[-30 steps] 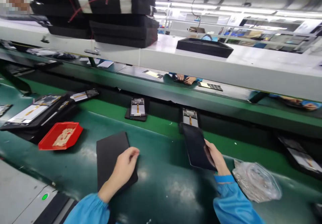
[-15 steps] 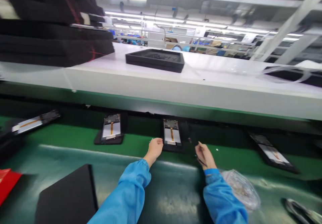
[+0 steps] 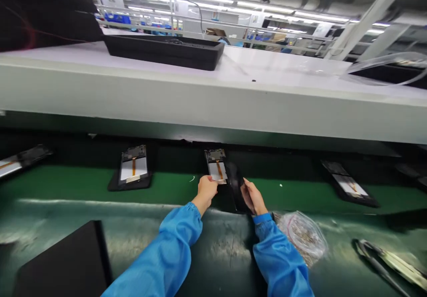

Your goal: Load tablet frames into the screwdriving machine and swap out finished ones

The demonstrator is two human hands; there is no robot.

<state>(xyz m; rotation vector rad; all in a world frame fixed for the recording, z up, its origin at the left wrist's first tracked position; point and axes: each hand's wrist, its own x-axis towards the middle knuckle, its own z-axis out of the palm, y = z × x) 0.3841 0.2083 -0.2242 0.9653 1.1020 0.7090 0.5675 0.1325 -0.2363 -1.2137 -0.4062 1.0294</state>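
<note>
A: Left hand [image 3: 206, 189] at the near end of the open unit [image 3: 216, 167] on the green belt [image 3: 167, 183]; fingers curled shut on that near edge, thumb on top.

B: And the right hand [image 3: 254, 196]?

A: Closed round the dark panel [image 3: 236, 185]; held tilted, near-upright, just beside the unit's right edge; palm behind it, fingers wrapped over the lower part.

B: Long axis of the unit?

A: Running away from the body, toward the shelf [image 3: 213, 96]; orange flex strip down the middle, white face below the dark top. Panel's long axis roughly the same way, leaning a little to the right.

B: Which way from panel to unit?

A: Leftward and slightly farther out; almost touching, though hard to tell whether edges meet. Left hand on the unit itself; right hand nearer only to the panel.

B: Around them?

A: Second unit [image 3: 132, 172] well to the left on the belt; third unit [image 3: 348, 185] well to the right, skewed. Clear bag [image 3: 302, 234] just beside the right sleeve; black pad [image 3: 63, 266] near the left sleeve; tweezers [image 3: 383, 257] far right on the bench [image 3: 216, 252]. Black tray [image 3: 163, 52] up on the shelf.
</note>
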